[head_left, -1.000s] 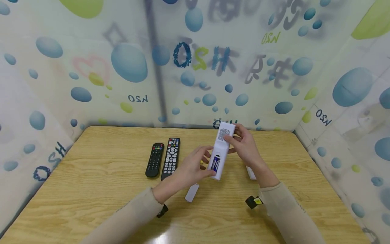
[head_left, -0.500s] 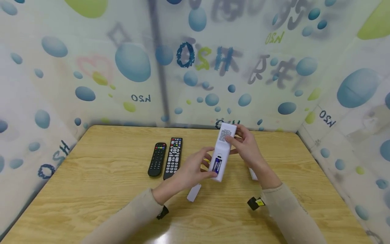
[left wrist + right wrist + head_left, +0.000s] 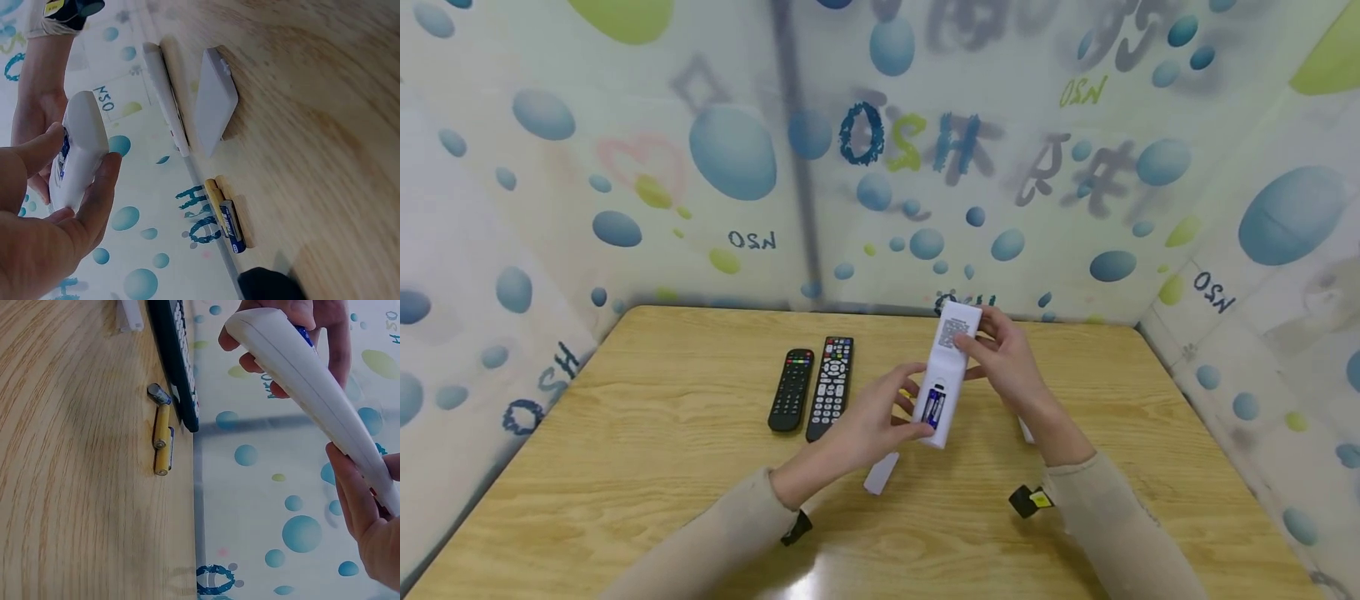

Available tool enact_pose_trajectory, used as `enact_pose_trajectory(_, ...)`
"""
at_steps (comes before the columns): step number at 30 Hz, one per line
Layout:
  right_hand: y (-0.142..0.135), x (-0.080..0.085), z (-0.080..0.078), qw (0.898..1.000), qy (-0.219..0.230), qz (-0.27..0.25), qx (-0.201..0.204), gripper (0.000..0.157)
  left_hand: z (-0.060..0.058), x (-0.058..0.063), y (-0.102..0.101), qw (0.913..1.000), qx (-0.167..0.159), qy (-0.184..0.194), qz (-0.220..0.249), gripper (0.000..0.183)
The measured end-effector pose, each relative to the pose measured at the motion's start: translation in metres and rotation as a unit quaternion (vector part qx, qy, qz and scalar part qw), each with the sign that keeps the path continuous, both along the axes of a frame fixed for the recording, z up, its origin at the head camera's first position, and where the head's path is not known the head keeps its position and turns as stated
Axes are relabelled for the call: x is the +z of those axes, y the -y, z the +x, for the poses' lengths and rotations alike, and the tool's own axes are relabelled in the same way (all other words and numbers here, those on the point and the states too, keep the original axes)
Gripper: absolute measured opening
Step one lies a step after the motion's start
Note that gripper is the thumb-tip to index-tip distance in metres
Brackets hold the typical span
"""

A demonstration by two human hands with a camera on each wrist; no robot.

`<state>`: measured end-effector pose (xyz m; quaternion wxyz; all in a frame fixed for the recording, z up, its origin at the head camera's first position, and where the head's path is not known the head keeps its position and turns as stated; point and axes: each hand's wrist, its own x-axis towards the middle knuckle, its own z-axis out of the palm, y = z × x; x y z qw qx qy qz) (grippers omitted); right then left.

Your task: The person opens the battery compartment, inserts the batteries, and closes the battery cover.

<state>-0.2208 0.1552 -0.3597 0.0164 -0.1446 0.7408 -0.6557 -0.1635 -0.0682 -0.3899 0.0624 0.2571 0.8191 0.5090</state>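
Observation:
A white remote control [image 3: 950, 367] is held above the table, its back facing up and its battery compartment uncovered. Blue batteries [image 3: 934, 408] lie inside that compartment. My left hand [image 3: 872, 421] grips the lower end, thumb at the compartment's edge and fingers underneath. With the thumb on the printed label, my right hand [image 3: 1006, 358] holds the upper end. On the table below lies a white battery cover [image 3: 881, 473], also seen in the left wrist view. Loose yellow batteries [image 3: 162, 437] and a blue battery [image 3: 232, 225] rest on the table beyond the cover.
Two black remotes, a smaller one [image 3: 792, 390] and a larger one [image 3: 831, 387], lie side by side left of the hands. Another white remote [image 3: 165, 94] lies to the right, mostly hidden by my right forearm in the head view. A patterned wall covering [image 3: 880, 208] rises behind the table.
The head view has turned slightly left, so the table and wall appear shifted right. Both hands keep the same hold on the white remote.

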Motion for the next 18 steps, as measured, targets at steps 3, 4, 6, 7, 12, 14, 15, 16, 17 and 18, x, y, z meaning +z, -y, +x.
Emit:
enact_pose_trajectory(3, 0.0016, 0.0003, 0.0005, 1.000, -0.003, -0.004, 0.000, 0.050, 0.0009, 0.0000, 0.0014, 1.0000, 0.002, -0.006, 0.004, 0.077)
enact_pose_trajectory(4, 0.0018, 0.0002, 0.0005, 1.000, -0.004, -0.005, -0.001, 0.050, 0.0011, 0.0000, 0.0016, 1.0000, 0.001, -0.007, 0.007, 0.076)
enact_pose_trajectory(6, 0.0024, 0.0006, 0.0013, 1.000, -0.005, -0.006, -0.001, 0.050, 0.0016, -0.0004, 0.0020, 0.9999, 0.000, -0.009, 0.011, 0.076)
enact_pose_trajectory(7, 0.0027, 0.0008, 0.0017, 1.000, -0.005, -0.007, -0.002, 0.050, 0.0019, -0.0006, 0.0021, 0.9999, 0.000, -0.010, 0.012, 0.075)
enact_pose_trajectory(12, 0.0032, 0.0010, 0.0029, 1.000, -0.005, -0.011, 0.001, 0.050, 0.0036, -0.0021, 0.0030, 0.9996, -0.005, -0.022, 0.018, 0.074)
enact_pose_trajectory(14, 0.0034, 0.0011, 0.0031, 1.000, -0.006, -0.012, 0.001, 0.050, 0.0041, -0.0023, 0.0036, 0.9995, -0.007, -0.026, 0.020, 0.074)
enact_pose_trajectory(15, 0.0036, 0.0012, 0.0036, 1.000, -0.007, -0.013, 0.001, 0.050, 0.0043, -0.0024, 0.0040, 0.9994, -0.007, -0.027, 0.020, 0.073)
enact_pose_trajectory(16, 0.0039, 0.0015, 0.0041, 1.000, -0.009, -0.012, 0.001, 0.050, 0.0045, -0.0023, 0.0043, 0.9994, -0.008, -0.028, 0.020, 0.074)
enact_pose_trajectory(17, 0.0042, 0.0017, 0.0047, 1.000, -0.010, -0.011, 0.000, 0.050, 0.0046, -0.0021, 0.0047, 0.9993, -0.008, -0.029, 0.020, 0.074)
enact_pose_trajectory(18, 0.0044, 0.0019, 0.0052, 1.000, -0.012, -0.010, 0.000, 0.051, 0.0046, -0.0022, 0.0051, 0.9993, -0.008, -0.030, 0.020, 0.074)
